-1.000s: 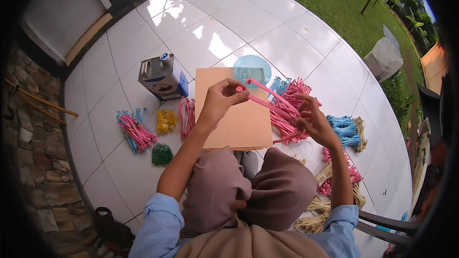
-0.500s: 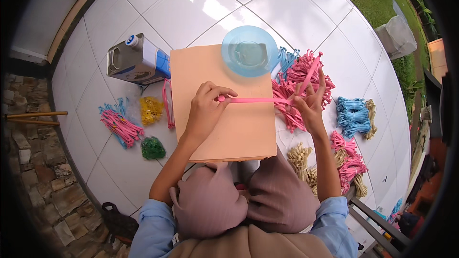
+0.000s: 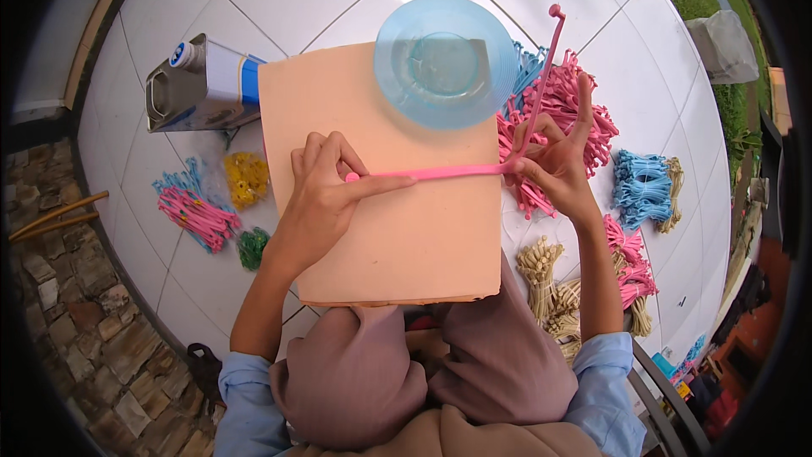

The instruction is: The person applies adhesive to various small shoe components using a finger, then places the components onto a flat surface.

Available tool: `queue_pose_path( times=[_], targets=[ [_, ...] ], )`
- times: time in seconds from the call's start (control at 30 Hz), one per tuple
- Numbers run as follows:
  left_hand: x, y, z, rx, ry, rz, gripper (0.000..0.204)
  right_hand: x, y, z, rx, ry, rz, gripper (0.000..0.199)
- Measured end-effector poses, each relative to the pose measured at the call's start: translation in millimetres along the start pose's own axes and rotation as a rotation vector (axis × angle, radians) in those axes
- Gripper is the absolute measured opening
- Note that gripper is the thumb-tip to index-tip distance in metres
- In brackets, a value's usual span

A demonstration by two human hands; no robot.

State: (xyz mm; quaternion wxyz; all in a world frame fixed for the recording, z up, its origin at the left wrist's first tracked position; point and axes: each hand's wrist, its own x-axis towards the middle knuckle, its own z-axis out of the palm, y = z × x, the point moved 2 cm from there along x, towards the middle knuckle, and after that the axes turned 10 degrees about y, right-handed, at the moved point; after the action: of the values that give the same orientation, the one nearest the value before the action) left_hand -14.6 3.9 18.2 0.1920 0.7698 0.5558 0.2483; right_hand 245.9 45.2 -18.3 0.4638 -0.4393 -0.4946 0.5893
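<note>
A flat pink strap (image 3: 452, 173) with a round knob at each end lies stretched across a peach-coloured board (image 3: 406, 245) over my lap. My left hand (image 3: 315, 199) holds it down by the left knob, the index finger stretched along the strap. At the board's right edge, my right hand (image 3: 556, 167) pinches the strap between thumb and fingers, one finger raised. From that pinch the strap's free end rises away, its knob in the air. Close behind my right hand is a heap of pink straps (image 3: 579, 106).
A translucent blue dish (image 3: 397, 72) stands on the board's far right corner. To the left are a metal can (image 3: 207, 89), pink straps (image 3: 199, 216), a yellow bundle (image 3: 245, 179) and a green bundle (image 3: 252, 247). Blue bundles (image 3: 640, 190) and beige bundles (image 3: 539, 267) lie to the right.
My left index finger has straightened along the strap. The strap's free end now stands out higher beyond my right hand. The whole view has shifted and come closer to the board.
</note>
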Motion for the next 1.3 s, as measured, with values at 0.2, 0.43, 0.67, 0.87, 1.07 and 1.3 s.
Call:
queue_pose_path(
  times=[0.2, 0.43, 0.67, 0.87, 1.07, 1.3],
  targets=[
    [-2, -5, 2, -0.049, -0.041, -0.025, 0.041, 3, 4, 0, -0.002, -0.016, 0.011, 0.103],
    [0, -6, 1, -0.045, -0.039, 0.019, 0.041, 7, 5, -2, -0.019, -0.044, 0.066, 0.098],
    [3, -4, -1, -0.019, -0.158, 0.004, 0.041, 8, 6, 1, -0.013, -0.064, 0.137, 0.097],
    [8, 2, -2, 0.074, -0.328, 0.047, 0.050, 3, 7, -3, -0.573, 0.072, -0.521, 0.069],
    [10, 2, -5, 0.096, -0.341, 0.051, 0.046, -6, -14, 15, -1.085, -0.102, -0.655, 0.038],
    [12, 5, -6, 0.090, -0.355, 0.041, 0.048, -6, -15, 16, -1.144, -0.173, -0.735, 0.039]
  ],
)
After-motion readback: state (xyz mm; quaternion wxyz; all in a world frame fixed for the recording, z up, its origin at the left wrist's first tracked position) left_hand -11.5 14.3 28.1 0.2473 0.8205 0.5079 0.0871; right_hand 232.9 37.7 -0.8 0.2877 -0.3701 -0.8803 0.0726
